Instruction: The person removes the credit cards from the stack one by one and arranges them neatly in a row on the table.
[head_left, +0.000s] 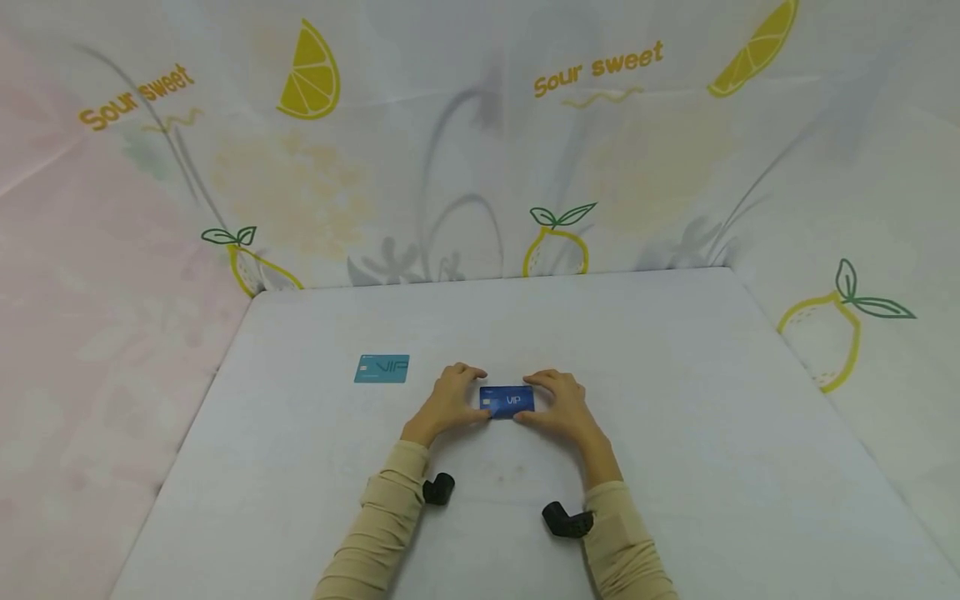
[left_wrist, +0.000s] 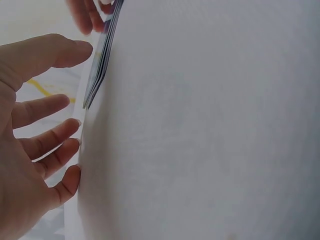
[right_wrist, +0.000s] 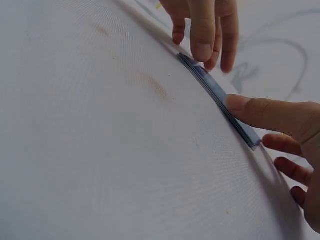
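Note:
A dark blue VIP card (head_left: 507, 401) lies near the middle of the white table, the top of a stack of several cards whose layered edges (left_wrist: 104, 62) show in the left wrist view. My left hand (head_left: 450, 402) is at the stack's left end, fingers spread and thumb by the near left corner. At the right end, my right hand (head_left: 558, 407) has its thumb (right_wrist: 240, 104) over the top card, apparently touching it. Its other fingers are spread by the far side, lightly bent. Whether the left thumb touches the stack cannot be told.
A teal VIP card (head_left: 382, 368) lies flat by itself, left of and slightly beyond the stack. The white table (head_left: 675, 350) extends around both. Lemon-printed cloth (head_left: 450, 167) hangs behind and at the sides. Black wrist devices (head_left: 567, 521) stick out from the beige sleeves.

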